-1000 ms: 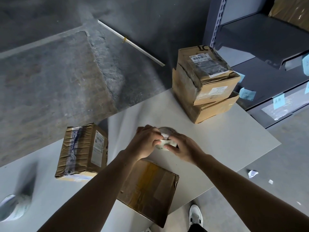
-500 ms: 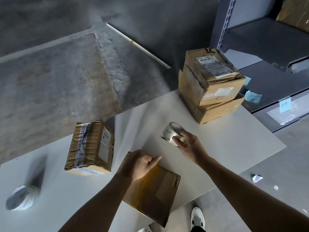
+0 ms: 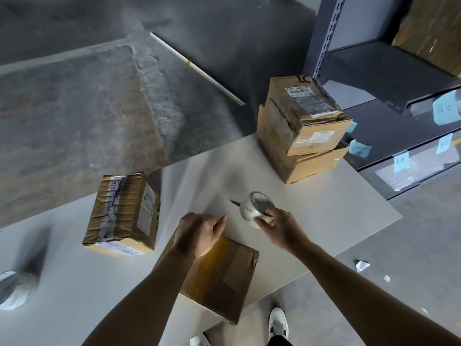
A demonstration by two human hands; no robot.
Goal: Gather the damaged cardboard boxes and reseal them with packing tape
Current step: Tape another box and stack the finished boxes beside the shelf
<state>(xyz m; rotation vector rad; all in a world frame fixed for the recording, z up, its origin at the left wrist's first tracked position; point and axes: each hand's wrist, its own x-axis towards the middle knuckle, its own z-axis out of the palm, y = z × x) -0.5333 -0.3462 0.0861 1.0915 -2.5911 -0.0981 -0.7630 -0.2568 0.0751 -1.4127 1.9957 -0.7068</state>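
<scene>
Right now the tape roll (image 3: pixel 254 208) is gripped in the right hand (image 3: pixel 279 231) over the counter (image 3: pixel 324 221). The left hand (image 3: pixel 199 233) curls above the box (image 3: pixel 224 278); whether it pinches tape, I cannot tell. That box overhangs the counter's edge, so pressing down could tip it off.

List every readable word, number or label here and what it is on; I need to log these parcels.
"IC" (uncertain): black marks on the far edge of the top stacked box.
Barcode label on that box: too small to read.
Side label on the left box: blurred.
Print on the tape roll: blurred.
Handwriting on the blue notes on the shelf: unreadable.
</scene>
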